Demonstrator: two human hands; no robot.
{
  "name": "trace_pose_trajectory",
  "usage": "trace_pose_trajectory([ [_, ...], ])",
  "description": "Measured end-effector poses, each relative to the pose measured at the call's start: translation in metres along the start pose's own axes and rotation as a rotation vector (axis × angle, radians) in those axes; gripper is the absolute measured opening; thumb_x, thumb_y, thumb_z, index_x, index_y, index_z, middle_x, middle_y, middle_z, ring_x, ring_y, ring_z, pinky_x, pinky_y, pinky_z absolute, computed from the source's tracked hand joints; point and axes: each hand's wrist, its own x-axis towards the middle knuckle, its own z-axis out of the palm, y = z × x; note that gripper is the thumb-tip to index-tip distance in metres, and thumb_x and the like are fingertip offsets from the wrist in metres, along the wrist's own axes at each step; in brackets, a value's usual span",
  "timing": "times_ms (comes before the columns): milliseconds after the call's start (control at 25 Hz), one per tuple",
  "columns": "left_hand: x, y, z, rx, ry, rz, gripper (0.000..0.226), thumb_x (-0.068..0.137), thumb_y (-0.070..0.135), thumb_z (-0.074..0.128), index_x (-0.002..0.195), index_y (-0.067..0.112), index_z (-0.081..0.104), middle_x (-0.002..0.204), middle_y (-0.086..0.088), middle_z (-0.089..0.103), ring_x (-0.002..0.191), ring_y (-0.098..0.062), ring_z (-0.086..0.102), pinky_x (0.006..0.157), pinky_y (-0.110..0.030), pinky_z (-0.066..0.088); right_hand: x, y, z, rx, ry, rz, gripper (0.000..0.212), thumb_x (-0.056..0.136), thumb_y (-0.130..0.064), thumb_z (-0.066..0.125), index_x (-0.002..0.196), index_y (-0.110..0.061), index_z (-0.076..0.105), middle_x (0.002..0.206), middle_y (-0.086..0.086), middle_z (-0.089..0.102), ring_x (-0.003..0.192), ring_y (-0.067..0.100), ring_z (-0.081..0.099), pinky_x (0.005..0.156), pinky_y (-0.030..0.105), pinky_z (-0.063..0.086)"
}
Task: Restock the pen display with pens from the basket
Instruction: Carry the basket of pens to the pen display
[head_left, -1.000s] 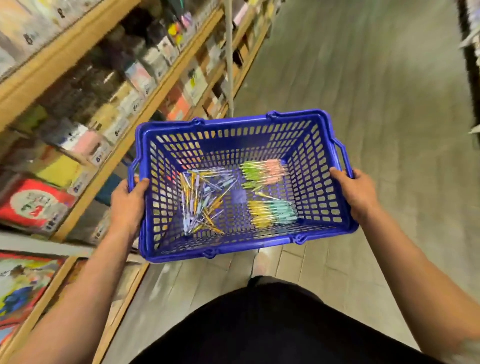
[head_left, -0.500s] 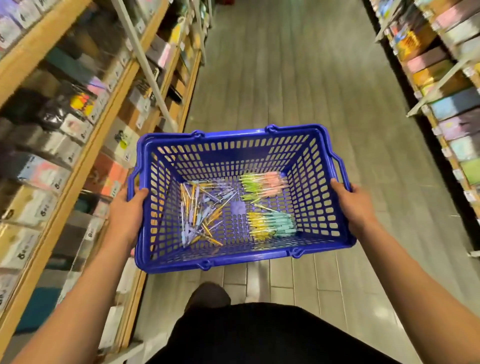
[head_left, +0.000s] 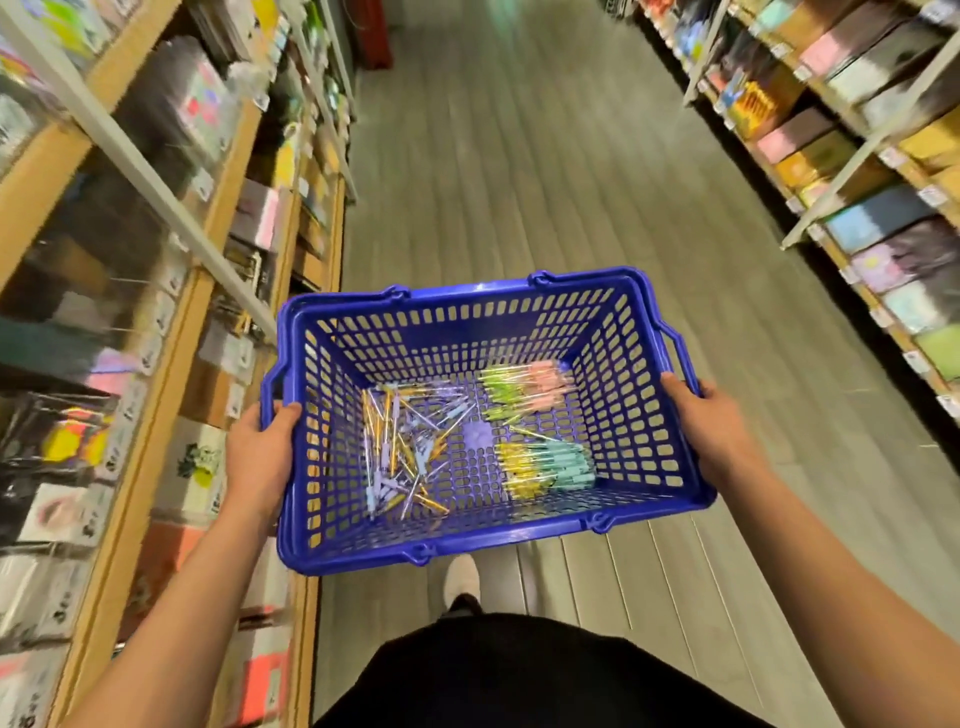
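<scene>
I carry a blue plastic basket (head_left: 467, 299) in front of me at waist height. My left hand (head_left: 260, 457) grips its left rim and my right hand (head_left: 714, 421) grips its right rim by the handle. Inside lie several loose pens (head_left: 402, 452) in purple, yellow and light blue at the left. Two wrapped pen bundles lie at the right: a green and pink one (head_left: 524, 387) and a yellow and teal one (head_left: 545, 465). No pen display can be made out among the blurred shelves.
Wooden shelves (head_left: 156, 374) packed with stationery run close along my left. Another shelf row (head_left: 857, 171) with boxed goods lines the right. A grey plank floor aisle (head_left: 519, 156) stretches ahead. My white shoe (head_left: 461, 577) shows under the basket.
The view has swung from the left shelves toward the aisle and moved forward. The right shelf row has come into sight. Both hands keep the same hold on the basket.
</scene>
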Motion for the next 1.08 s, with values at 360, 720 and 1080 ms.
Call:
trace_pose_trajectory([
  [360,0.202,0.084,0.079,0.036,-0.063,0.008,0.007,0.094,0.038,0.063,0.091,0.032,0.063,0.092,-0.003,0.077,0.083,-0.026,0.076,0.076,-0.045,0.060,0.152,-0.094,0.100,0.044,0.061,0.013,0.034,0.087,-0.046,0.072,0.105,-0.019,0.061,0.079,0.005,0.078,0.069,0.027,0.077,0.054,0.038,0.061],
  [720,0.376,0.167,0.210,0.054,-0.022,-0.020,0.021,0.089,0.039,0.064,0.102,0.022,0.066,0.093,-0.007,0.077,0.086,-0.032,0.076,0.081,-0.054,0.060,0.366,-0.212,0.170,-0.009,-0.003,0.003,0.038,0.087,-0.048,0.071,0.109,-0.018,0.063,0.082,0.004,0.079,0.072,0.026,0.077,0.063,0.041,0.063],
  [1080,0.538,0.273,0.326,0.024,0.009,-0.025,0.006,0.095,0.036,0.062,0.092,0.030,0.063,0.096,-0.006,0.077,0.086,-0.031,0.075,0.082,-0.050,0.060,0.558,-0.348,0.256,-0.044,-0.023,0.002,0.030,0.087,-0.050,0.070,0.100,-0.024,0.063,0.085,0.003,0.079,0.074,0.025,0.077,0.074,0.048,0.063],
])
